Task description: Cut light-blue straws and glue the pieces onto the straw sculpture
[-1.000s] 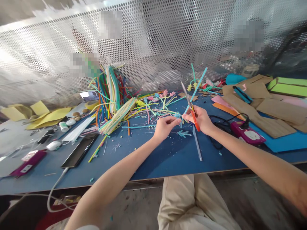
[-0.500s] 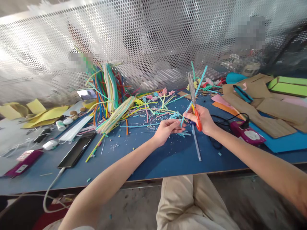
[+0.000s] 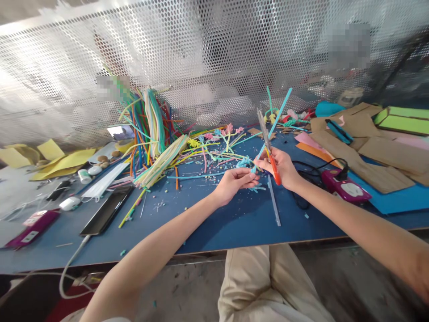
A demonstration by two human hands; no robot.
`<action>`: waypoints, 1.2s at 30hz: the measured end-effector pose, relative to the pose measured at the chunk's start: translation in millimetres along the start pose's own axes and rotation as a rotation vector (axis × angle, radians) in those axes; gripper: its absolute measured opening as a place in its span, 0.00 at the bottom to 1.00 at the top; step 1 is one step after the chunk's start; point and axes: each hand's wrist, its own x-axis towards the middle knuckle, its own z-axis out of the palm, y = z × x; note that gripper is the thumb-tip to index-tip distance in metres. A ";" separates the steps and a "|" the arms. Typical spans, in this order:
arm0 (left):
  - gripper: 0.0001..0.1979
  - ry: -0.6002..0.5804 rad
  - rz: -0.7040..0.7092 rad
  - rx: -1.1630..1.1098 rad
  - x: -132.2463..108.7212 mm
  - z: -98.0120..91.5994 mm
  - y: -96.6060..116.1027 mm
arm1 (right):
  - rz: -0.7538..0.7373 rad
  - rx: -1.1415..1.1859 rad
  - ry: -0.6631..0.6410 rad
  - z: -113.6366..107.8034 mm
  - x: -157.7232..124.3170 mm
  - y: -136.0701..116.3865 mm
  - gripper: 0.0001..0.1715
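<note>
A light-blue pipe cleaner (image 3: 281, 109) slants upward between my hands. My left hand (image 3: 234, 183) is closed, pinching its lower end, which looks bent at the fingertips. Within my right hand (image 3: 281, 167) are red-orange-handled scissors (image 3: 274, 165), blades pointing up, while its thumb and finger also grip the pipe cleaner. The blades lie beside the strip, and I cannot tell whether they are fully closed. Just behind my left fingertips lies a small blue twisted piece (image 3: 245, 162). A clear ruler-like strip (image 3: 274, 201) rests on the table below my right hand.
A thick bundle of coloured pipe cleaners (image 3: 154, 123) stands at the back left, by a perforated metal screen (image 3: 208, 67). A phone on a cable (image 3: 107, 210) lies left. Cardboard pieces (image 3: 392, 154) and a purple power strip (image 3: 345, 184) sit right. Clippings litter the table (image 3: 214, 232).
The pipe cleaner's lower end, straight before, now looks bent at my left fingertips. The scissors have tipped a little to the left. Both arms stay almost in place.
</note>
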 end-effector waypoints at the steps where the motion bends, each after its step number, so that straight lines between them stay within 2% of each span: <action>1: 0.20 0.002 0.002 -0.003 -0.1 0.0 0.4 | -0.004 -0.016 -0.017 -0.1 -0.2 0.4 0.19; 11: 0.20 -0.041 -0.033 -0.021 -0.1 -1.0 -2.9 | -0.050 -0.079 -0.079 2.4 -3.6 -1.1 0.15; 21: 0.18 -0.090 -0.046 -0.050 -0.7 -0.3 -1.2 | -0.003 -0.073 -0.072 3.2 -5.2 -5.3 0.16; 36: 0.18 -0.115 -0.100 -0.079 -3.1 0.9 7.6 | -0.011 -0.047 -0.069 4.2 -6.0 -5.7 0.16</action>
